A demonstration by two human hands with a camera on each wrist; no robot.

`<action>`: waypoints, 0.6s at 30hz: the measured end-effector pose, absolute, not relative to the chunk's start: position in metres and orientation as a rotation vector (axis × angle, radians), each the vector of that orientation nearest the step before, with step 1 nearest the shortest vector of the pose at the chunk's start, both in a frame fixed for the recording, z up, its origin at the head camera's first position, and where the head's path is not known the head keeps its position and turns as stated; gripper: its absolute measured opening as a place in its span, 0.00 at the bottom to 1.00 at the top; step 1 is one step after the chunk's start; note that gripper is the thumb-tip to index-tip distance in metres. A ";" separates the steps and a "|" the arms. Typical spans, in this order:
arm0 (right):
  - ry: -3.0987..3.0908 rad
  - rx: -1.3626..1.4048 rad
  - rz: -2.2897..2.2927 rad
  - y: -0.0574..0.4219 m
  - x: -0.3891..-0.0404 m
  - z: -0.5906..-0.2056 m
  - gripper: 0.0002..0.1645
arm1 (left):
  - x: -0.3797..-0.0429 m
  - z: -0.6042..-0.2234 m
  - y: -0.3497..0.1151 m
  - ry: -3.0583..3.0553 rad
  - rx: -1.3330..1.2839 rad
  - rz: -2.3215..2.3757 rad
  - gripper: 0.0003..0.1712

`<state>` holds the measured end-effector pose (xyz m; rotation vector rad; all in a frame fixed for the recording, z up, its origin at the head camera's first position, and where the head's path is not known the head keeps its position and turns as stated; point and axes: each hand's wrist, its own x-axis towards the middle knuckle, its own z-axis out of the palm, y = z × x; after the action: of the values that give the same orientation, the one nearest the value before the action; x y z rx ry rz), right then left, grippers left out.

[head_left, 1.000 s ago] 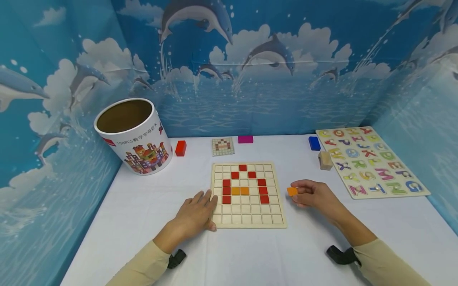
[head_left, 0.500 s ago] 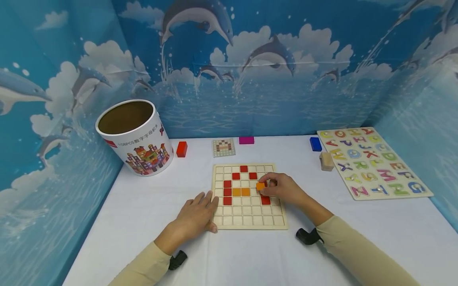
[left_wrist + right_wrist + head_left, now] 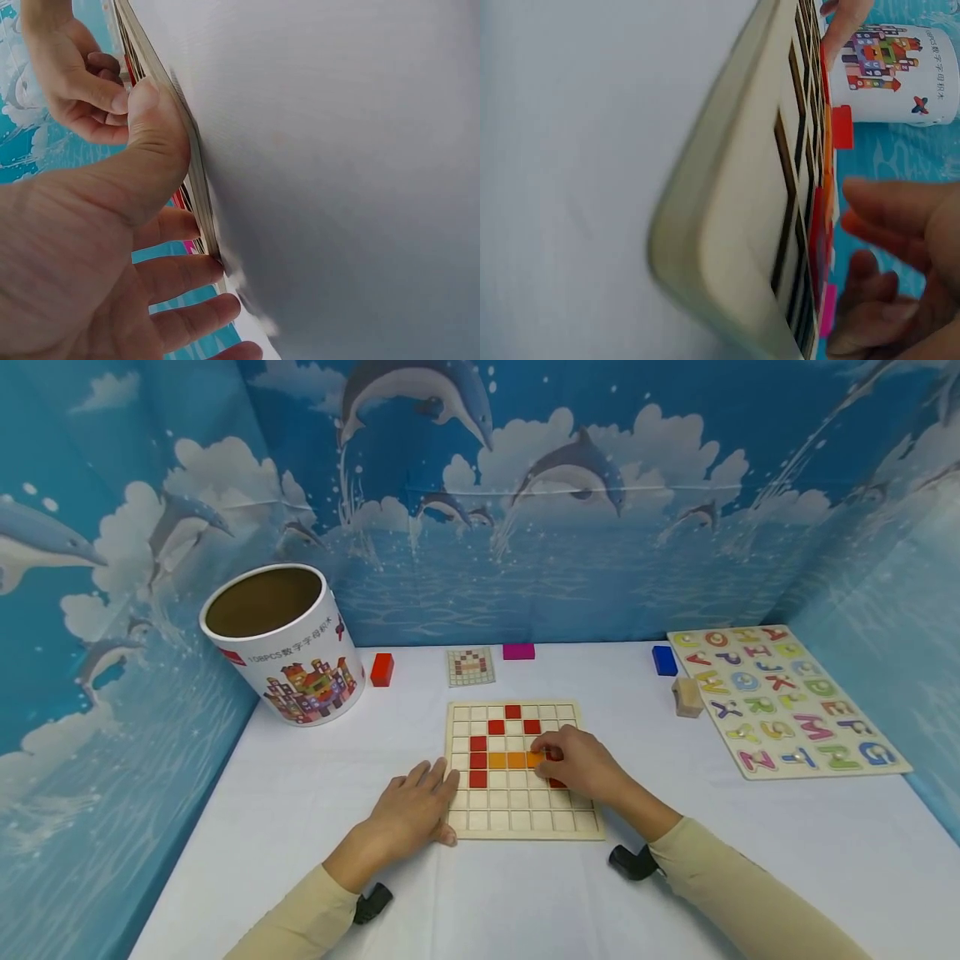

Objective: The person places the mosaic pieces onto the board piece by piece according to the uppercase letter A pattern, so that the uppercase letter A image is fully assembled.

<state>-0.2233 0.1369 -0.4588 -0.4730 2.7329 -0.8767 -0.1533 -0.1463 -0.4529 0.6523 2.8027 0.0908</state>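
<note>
A wooden grid board (image 3: pixel 517 822) lies on the table, with red tiles (image 3: pixel 478 761) set in an arch. Two orange tiles (image 3: pixel 507 761) sit side by side inside the arch. Right of them a third orange tile (image 3: pixel 534 760) lies in its cell, partly covered by my right hand (image 3: pixel 585 764). In the right wrist view its thumb and index fingertips hover just off the board's surface, slightly parted, nothing visible between them; the other fingers curl. My left hand (image 3: pixel 412 810) rests at the board's left edge, fingers straight, thumb (image 3: pixel 157 112) against the near edge.
A big white tub (image 3: pixel 285 647) stands at the back left beside a red block (image 3: pixel 382 670). A pattern card (image 3: pixel 471 667) and a magenta block (image 3: pixel 519 652) lie behind the board. Rightward are a blue block (image 3: pixel 664 660), a plain wooden block (image 3: pixel 687 697) and a letter puzzle (image 3: pixel 795 706).
My right hand has brought the third orange tile left from beside the board and set it in the cell beside the other two. The left hand has stayed put.
</note>
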 end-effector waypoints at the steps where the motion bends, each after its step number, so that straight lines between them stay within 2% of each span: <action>1: 2.743 -0.508 -0.843 0.139 -0.222 -0.458 0.17 | -0.153 -0.453 -0.146 2.803 0.652 0.096 0.55; 6: 2.816 -0.706 -0.659 0.148 -0.215 -0.454 0.18 | -0.154 -0.452 -0.148 2.804 0.637 0.120 0.55; 13: 2.880 -1.012 -0.440 0.152 -0.212 -0.459 0.29 | -0.154 -0.451 -0.149 2.806 0.638 0.129 0.55; 18: 2.867 -0.953 -0.497 0.156 -0.212 -0.461 0.29 | -0.155 -0.452 -0.149 2.811 0.634 0.128 0.55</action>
<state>-0.2119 0.1564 -0.4607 -0.9531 2.8669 -0.4971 -0.1552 -0.1489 -0.4516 0.6341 2.8112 0.1281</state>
